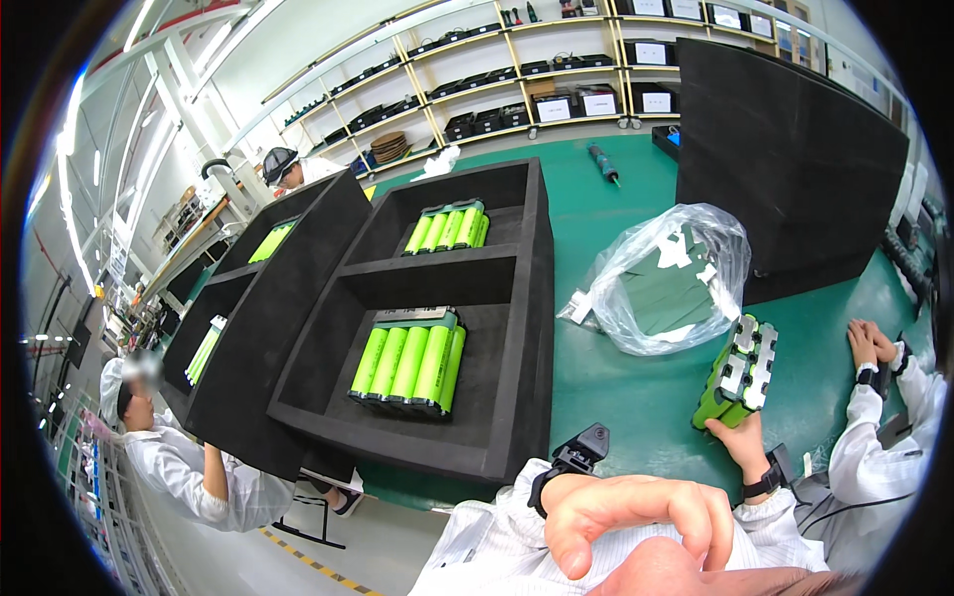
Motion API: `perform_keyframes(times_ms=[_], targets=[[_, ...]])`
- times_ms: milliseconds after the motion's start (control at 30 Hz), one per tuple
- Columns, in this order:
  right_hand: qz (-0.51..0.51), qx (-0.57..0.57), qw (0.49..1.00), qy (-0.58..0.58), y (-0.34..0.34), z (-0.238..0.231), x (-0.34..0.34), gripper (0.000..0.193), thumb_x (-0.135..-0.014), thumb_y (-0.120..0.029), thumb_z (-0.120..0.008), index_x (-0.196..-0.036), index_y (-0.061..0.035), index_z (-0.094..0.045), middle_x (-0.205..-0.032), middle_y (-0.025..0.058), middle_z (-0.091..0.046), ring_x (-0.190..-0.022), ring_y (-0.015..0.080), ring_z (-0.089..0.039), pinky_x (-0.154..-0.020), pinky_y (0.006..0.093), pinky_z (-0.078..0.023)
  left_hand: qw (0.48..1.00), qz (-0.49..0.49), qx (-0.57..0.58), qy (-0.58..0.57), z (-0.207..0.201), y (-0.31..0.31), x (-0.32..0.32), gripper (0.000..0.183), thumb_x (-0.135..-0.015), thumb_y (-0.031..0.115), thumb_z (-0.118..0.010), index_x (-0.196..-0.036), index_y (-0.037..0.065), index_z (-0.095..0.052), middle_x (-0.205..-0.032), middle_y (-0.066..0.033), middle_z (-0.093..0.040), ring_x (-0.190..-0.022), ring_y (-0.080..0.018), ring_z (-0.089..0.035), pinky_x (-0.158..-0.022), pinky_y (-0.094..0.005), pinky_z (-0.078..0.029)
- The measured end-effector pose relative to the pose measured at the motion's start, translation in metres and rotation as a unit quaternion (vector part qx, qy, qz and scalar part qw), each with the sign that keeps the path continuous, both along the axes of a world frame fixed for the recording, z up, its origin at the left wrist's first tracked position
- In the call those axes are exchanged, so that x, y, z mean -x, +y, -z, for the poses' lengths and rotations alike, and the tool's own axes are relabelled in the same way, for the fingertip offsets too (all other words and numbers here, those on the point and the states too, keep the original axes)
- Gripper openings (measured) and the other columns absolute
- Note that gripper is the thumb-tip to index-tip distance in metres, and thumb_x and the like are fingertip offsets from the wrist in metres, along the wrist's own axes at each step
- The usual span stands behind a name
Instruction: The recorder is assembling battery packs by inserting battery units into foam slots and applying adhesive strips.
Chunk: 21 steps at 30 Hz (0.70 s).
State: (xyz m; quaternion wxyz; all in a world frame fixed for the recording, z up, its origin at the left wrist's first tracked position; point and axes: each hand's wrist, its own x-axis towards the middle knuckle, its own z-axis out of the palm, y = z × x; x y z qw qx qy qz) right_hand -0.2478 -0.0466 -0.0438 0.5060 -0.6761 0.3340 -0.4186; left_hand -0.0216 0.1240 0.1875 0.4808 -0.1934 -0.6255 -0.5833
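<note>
My right hand grips the lower end of a green battery pack, a block of cylindrical cells with metal strips across its face, held tilted above the green table. My left hand is raised close in front of me at the bottom, fingers loosely bent and apart, with nothing visible in it. A black foam box with two compartments stands left of centre. One battery pack sits in its near compartment and another battery pack in the far one.
A clear plastic bag lies crumpled on the green table, beside a tall black foam panel. Farther back lies a screwdriver-like tool. Another person's hands rest at the right. A second black box and a person are at left.
</note>
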Motion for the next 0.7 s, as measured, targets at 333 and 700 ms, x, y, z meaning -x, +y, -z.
perform_keyframes(times_ms=[333,700], targets=[[0.004,0.000,1.000,0.014,-0.002,0.005,0.002,0.097,-0.070,-0.001,-0.082,-0.142,-0.0031,-0.017,-0.123,0.0128,-0.053,-0.112,0.0225,-0.057,-0.096,0.0364,-0.048,1.000,0.005,-0.009,-0.016,0.000,0.000,-0.001,0.070,-0.091,0.063,-0.048,-0.117,-0.002,-0.047,-0.113,-0.0203,-0.053,-0.104,-0.0293,-0.050,-0.091,-0.0420,-0.038],[0.002,-0.003,1.000,0.021,-0.007,0.016,0.006,0.098,-0.069,-0.005,-0.085,-0.142,-0.0035,-0.019,-0.126,0.0123,-0.050,-0.116,0.0228,-0.052,-0.099,0.0369,-0.044,0.999,0.011,-0.027,-0.024,-0.002,0.002,-0.002,0.064,-0.094,0.058,-0.041,-0.116,-0.002,-0.047,-0.113,-0.0203,-0.053,-0.103,-0.0285,-0.050,-0.091,-0.0417,-0.037]])
